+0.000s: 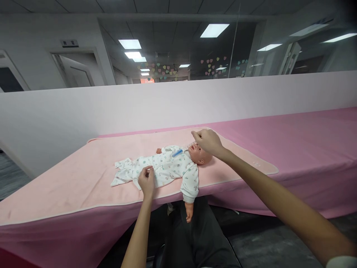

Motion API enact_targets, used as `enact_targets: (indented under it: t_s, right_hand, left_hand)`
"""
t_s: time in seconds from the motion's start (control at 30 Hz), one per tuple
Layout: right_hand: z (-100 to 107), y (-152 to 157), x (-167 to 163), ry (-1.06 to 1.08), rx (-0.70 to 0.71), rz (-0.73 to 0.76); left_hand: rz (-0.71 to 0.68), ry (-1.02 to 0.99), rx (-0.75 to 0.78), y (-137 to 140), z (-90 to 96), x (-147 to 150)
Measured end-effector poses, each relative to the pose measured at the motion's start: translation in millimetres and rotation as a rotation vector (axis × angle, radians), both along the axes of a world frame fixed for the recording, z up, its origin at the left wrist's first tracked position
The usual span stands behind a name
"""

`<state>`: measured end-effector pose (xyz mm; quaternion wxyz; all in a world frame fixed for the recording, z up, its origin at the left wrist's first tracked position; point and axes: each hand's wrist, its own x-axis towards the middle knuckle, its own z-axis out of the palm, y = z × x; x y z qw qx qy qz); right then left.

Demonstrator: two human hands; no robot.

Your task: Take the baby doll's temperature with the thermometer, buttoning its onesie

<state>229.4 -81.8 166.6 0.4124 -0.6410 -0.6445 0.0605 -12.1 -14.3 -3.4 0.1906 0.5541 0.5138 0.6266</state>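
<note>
A baby doll point(173, 167) in white printed clothes lies on its back, its head towards the right and one arm hanging over the table's near edge. Across its chest rests a small blue stick-like object point(177, 153). My right hand point(208, 140) is over the doll's head point(201, 155), fingers curled closed; a faint pale strip shows below it by the doll's face, too unclear to name. Beside the doll's hip and legs, my left hand point(147, 180) has its thumb and fingers drawn together. What either hand holds, if anything, cannot be made out.
Under the doll a peach mat point(69, 171) covers part of a table draped in pink cloth point(301, 141). Behind stands a low white partition point(167, 106) with a window above it. My dark-trousered legs point(195, 242) are below the near edge.
</note>
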Motion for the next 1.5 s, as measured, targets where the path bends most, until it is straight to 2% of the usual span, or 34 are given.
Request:
enact_targets:
  t_s: [0.57,0.8,1.03,1.2,1.3,1.37,1.47,1.5]
  right_hand:
    - [-0.8,3.9,-1.2,-0.078,0.006,-0.039]
    - [-1.7,7.2,0.3,-0.025,0.005,-0.017]
    - [1.2,6.3,2.5,0.09,-0.073,0.085]
    - [2.6,2.3,2.4,0.018,-0.051,0.057]
    - [-8.5,-0.5,12.2,-0.005,-0.052,0.013]
    - [-25.8,-2.3,26.4,-0.02,-0.114,-0.033]
    - [-63.8,-4.1,55.4,-0.232,-0.237,-0.301]
    - [-77.5,-4.0,65.4,-0.252,-0.276,-0.327]
  left_hand:
    - [-0.006,-0.004,0.004,0.2,-1.3,-0.1]
    - [-0.011,-0.013,-0.007,-1.0,-0.3,0.0]
    - [-0.007,-0.015,0.004,1.3,-1.8,-0.4]
    - [-0.018,-0.015,-0.006,-0.7,-0.9,-0.3]
    - [-0.017,-0.016,-0.014,-3.5,1.3,0.3]
    - [-0.006,-0.011,-0.022,-4.6,2.8,0.6]
    - [0.022,0.001,-0.026,-5.0,3.7,0.2]
    - [0.034,0.005,-0.022,-5.4,3.4,-0.3]
